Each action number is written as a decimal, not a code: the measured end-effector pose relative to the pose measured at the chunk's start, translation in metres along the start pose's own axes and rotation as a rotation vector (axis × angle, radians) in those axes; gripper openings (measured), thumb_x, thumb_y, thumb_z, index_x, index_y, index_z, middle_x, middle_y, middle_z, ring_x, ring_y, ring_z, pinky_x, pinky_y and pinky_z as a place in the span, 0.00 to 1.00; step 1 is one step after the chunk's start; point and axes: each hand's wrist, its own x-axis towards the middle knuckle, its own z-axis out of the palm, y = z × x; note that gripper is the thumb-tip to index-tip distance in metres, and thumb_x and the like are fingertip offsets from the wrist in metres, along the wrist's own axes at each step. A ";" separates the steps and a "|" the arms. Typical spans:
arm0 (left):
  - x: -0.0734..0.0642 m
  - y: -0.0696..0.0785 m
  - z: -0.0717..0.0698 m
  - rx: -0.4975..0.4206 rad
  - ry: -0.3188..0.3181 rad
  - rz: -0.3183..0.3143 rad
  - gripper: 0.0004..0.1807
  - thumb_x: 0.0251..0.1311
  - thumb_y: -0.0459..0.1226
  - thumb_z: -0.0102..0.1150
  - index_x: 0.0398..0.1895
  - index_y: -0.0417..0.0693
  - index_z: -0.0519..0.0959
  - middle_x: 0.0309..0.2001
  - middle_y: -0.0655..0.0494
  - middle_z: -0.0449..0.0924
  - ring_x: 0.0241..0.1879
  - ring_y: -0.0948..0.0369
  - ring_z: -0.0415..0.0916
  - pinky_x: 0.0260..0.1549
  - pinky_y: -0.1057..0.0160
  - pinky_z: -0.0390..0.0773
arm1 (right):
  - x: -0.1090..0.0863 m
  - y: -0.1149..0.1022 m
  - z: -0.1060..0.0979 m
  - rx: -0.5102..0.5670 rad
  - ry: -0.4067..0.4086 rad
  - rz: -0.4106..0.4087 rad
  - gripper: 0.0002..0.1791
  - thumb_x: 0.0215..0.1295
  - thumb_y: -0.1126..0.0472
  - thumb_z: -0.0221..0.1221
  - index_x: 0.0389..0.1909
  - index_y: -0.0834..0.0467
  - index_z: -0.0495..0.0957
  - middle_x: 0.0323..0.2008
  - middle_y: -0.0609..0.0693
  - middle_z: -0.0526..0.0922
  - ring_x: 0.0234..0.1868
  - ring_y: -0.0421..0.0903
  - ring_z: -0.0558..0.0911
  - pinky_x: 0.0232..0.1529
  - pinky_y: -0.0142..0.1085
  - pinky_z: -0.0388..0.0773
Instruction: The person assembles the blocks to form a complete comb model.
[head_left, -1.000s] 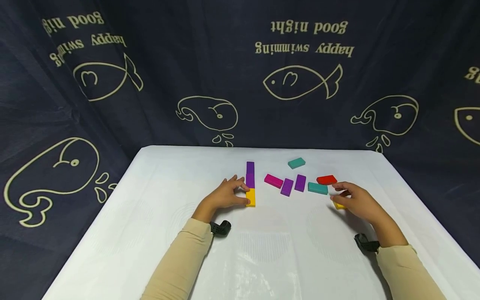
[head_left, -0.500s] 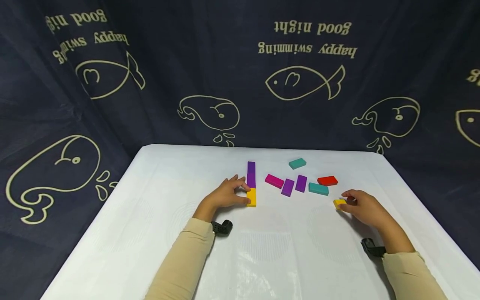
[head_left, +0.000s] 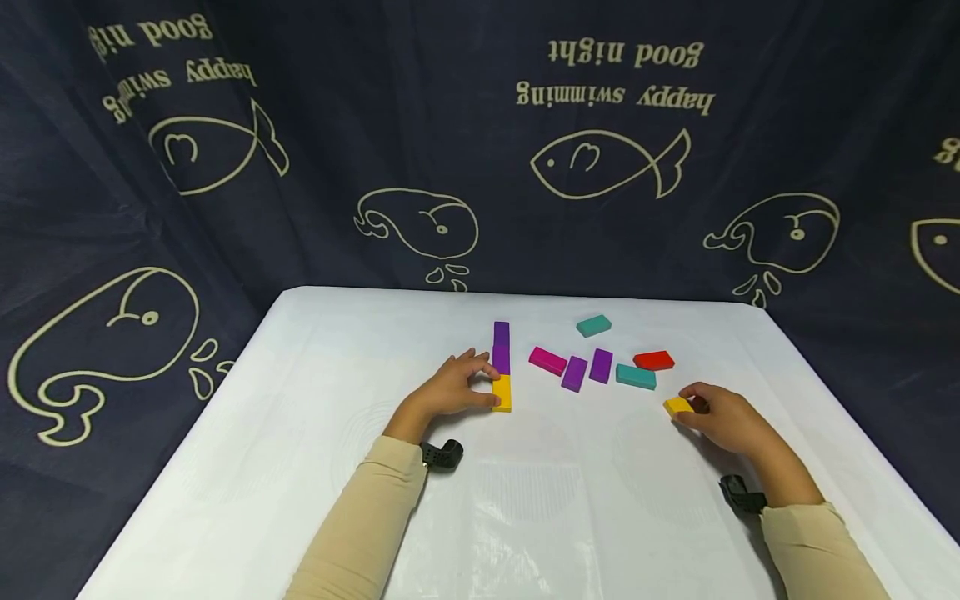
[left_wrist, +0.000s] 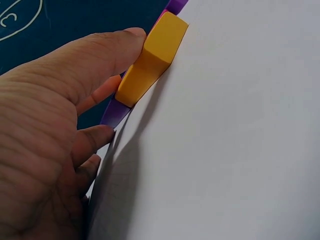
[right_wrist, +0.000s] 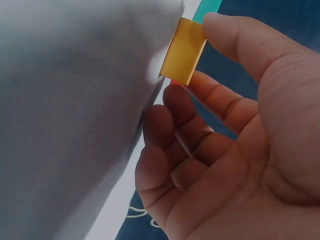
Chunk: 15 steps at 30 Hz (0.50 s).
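Observation:
My left hand (head_left: 453, 387) pinches a yellow block (head_left: 502, 393) between thumb and forefinger. That block lies at the near end of a straight row, with two purple blocks (head_left: 501, 348) in line beyond it. In the left wrist view the thumb lies against the end of the yellow block (left_wrist: 150, 62). Over on the right side, my right hand (head_left: 726, 419) holds another yellow block (head_left: 677, 406) by thumb and forefinger. The right wrist view shows this block (right_wrist: 184, 51) upright at the fingertips, the other fingers loosely curled below it.
Between the hands lie loose blocks: magenta (head_left: 547, 361), two purple (head_left: 587, 371), teal (head_left: 635, 377) and red (head_left: 654, 360). Farther back is another teal block (head_left: 594, 326). A white cloth covers the table (head_left: 525, 500); a dark printed curtain (head_left: 480, 150) hangs behind.
My right forefinger has drawn back from beside the red block and come down to the yellow block, so that thumb and forefinger now pinch it. The left hand stays in place.

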 end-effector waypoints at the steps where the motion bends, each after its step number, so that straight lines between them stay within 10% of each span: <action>1: 0.000 0.000 0.000 0.001 0.001 -0.001 0.17 0.52 0.43 0.73 0.45 0.56 0.80 0.72 0.45 0.64 0.76 0.48 0.47 0.73 0.43 0.38 | 0.000 0.000 0.000 0.005 -0.003 -0.006 0.24 0.62 0.57 0.66 0.53 0.69 0.76 0.38 0.58 0.80 0.38 0.53 0.75 0.39 0.46 0.77; 15: 0.001 0.000 0.003 0.020 0.008 -0.011 0.17 0.53 0.45 0.73 0.45 0.58 0.81 0.71 0.47 0.65 0.76 0.48 0.49 0.73 0.45 0.39 | -0.002 0.001 0.002 0.061 -0.018 -0.019 0.23 0.61 0.60 0.65 0.54 0.68 0.75 0.43 0.61 0.81 0.42 0.55 0.78 0.42 0.48 0.79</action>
